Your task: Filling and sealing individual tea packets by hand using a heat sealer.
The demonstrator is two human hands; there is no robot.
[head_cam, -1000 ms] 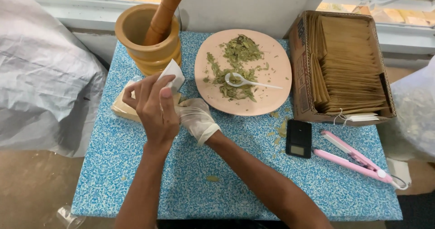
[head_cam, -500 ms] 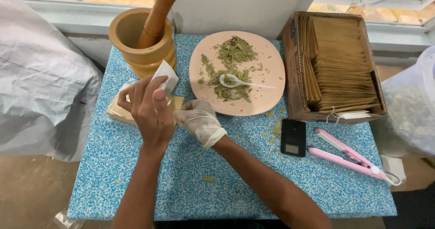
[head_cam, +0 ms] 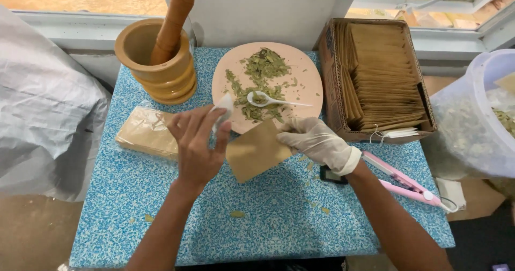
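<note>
Head view over a small blue speckled table (head_cam: 161, 217). At the centre, the bare left hand (head_cam: 197, 147) pinches a small white paper tag (head_cam: 222, 109) between thumb and fingers, while the gloved right hand (head_cam: 316, 142) grips the right edge of a flat brown paper sachet (head_cam: 256, 150), which is held just above the table at the near rim of the pink plate (head_cam: 300, 70). The sachet looks flat and apparently unfilled; whether its mouth is open cannot be told. As a judgement, the work stands at an early stage for this sachet: it is in hand, filling and sealing remain, and the dried green leaves (head_cam: 260, 80) lie on the plate with a white spoon (head_cam: 268, 100) resting among them. At three o'clock of the right hand, just beside the wrist, lie a small black device (head_cam: 330, 175) and a pink hair-straightener-like tool (head_cam: 402, 180). At nine o'clock of the left hand lies a clear packet of brown sachets (head_cam: 140, 131). Farther, at eleven o'clock, stands a wooden mortar (head_cam: 155, 64) with its pestle (head_cam: 171, 21) leaning inside. At one o'clock a cardboard box (head_cam: 330, 72) holds rows of brown sachets. A plastic tub (head_cam: 483, 115) of leaves sits at the far right. Loose leaf crumbs dot the table; nothing blocks the path from plate to sachet.
</note>
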